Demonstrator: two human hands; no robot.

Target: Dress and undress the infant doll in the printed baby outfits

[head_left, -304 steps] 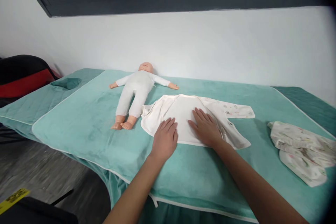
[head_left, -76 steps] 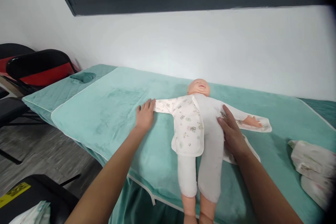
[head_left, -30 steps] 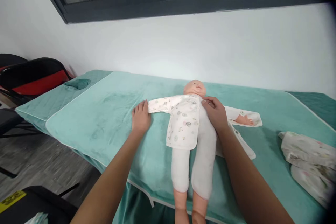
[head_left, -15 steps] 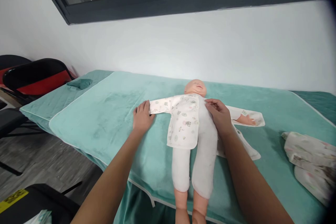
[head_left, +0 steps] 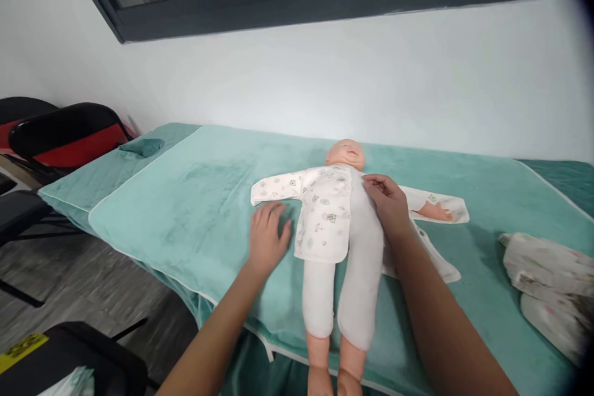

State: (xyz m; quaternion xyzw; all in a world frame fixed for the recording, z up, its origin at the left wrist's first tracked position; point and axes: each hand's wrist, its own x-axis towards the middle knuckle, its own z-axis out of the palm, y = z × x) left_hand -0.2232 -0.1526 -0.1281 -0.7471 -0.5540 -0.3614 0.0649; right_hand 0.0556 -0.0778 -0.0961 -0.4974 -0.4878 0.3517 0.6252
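A baby doll (head_left: 346, 153) lies on its back with its head toward the wall. It wears a white printed baby shirt (head_left: 325, 213), spread open, over a white padded body (head_left: 366, 241). One front panel covers half the chest; the other lies out to the right. My left hand (head_left: 268, 236) is open, fingers slightly spread, just below the left sleeve (head_left: 276, 187). At the doll's upper chest, my right hand (head_left: 387, 201) has its fingers curled together; whatever they pinch is hidden. The doll's hand (head_left: 435, 211) shows at the right sleeve.
A teal padded cover (head_left: 185, 198) lies over the bed against the wall. Folded printed cloth (head_left: 547, 266) rests at the right. Black and red chairs (head_left: 69, 136) stand at the left, with a black seat (head_left: 93, 356) at the lower left.
My left hand has come off the left sleeve's end and moved down and right. The sleeve's cuff is now uncovered. My right hand has stayed in place.
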